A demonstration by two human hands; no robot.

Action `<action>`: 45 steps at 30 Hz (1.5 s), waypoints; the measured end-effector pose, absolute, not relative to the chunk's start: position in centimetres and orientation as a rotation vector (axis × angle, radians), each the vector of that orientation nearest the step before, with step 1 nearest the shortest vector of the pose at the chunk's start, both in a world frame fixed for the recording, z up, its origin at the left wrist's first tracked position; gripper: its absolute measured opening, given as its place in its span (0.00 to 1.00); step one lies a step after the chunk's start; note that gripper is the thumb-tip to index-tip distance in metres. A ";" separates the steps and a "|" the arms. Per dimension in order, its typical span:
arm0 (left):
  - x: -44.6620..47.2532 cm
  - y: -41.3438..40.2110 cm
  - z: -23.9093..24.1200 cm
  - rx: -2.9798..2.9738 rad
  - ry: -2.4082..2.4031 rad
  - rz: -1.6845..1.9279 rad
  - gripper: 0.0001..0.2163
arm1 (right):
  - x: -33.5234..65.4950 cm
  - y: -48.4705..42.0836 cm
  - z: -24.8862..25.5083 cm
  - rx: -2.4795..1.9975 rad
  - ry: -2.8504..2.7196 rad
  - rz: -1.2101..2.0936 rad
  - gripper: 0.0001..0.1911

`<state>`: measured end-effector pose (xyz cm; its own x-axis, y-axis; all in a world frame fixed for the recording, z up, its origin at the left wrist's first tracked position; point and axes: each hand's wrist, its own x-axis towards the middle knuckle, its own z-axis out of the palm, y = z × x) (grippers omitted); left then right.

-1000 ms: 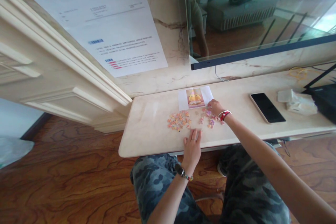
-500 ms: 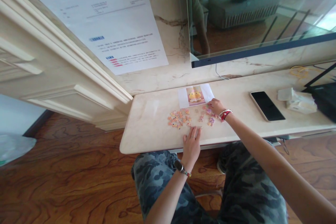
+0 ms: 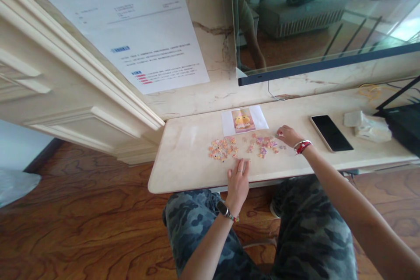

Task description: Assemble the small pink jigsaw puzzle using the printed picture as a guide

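Observation:
Small jigsaw puzzle pieces lie on the pale bench top in two groups: an orange and yellow heap (image 3: 223, 148) on the left and a looser pink and purple group (image 3: 263, 143) on the right. Behind them is a paper sheet with a printed picture (image 3: 243, 120) of yellow figures. My left hand (image 3: 239, 181) rests at the front edge, fingers stretched out, their tips beside a light piece. Just right of the pink group, my right hand (image 3: 290, 136) has its fingers pinched at the surface on what looks like a small puzzle piece, mostly hidden.
A phone (image 3: 331, 133) lies to the right, with a crumpled white tissue pack (image 3: 369, 127) and a black device (image 3: 402, 127) beyond it. Above the bench (image 3: 183, 157) hangs a television (image 3: 315, 22). A printed sheet (image 3: 131, 30) is on the wall.
My right hand has moved right, from beside the picture sheet to the right side of the pink group, uncovering pieces there. My left hand has stayed in place.

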<state>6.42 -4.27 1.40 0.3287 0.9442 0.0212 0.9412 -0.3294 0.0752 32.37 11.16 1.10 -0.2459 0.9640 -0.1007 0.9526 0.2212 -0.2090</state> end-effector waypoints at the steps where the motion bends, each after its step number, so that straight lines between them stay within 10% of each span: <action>1: 6.5 -4.3 1.4 2.517 1.793 0.091 0.27 | 32.7 10.9 1.1 -1.903 -2.421 0.354 0.11; 17: 6.4 -4.3 1.4 2.538 1.829 0.126 0.24 | 18.0 10.2 3.3 -2.002 -2.373 0.423 0.16; 45: 5.9 -4.2 2.1 2.487 1.789 0.204 0.23 | 21.9 2.4 1.0 -1.283 -2.535 0.320 0.10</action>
<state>5.94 -4.21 2.13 0.3127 0.9476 0.0657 0.9381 -0.3190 0.1349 21.93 2.43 1.03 -0.5655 0.8113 0.1484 0.7489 0.5805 -0.3197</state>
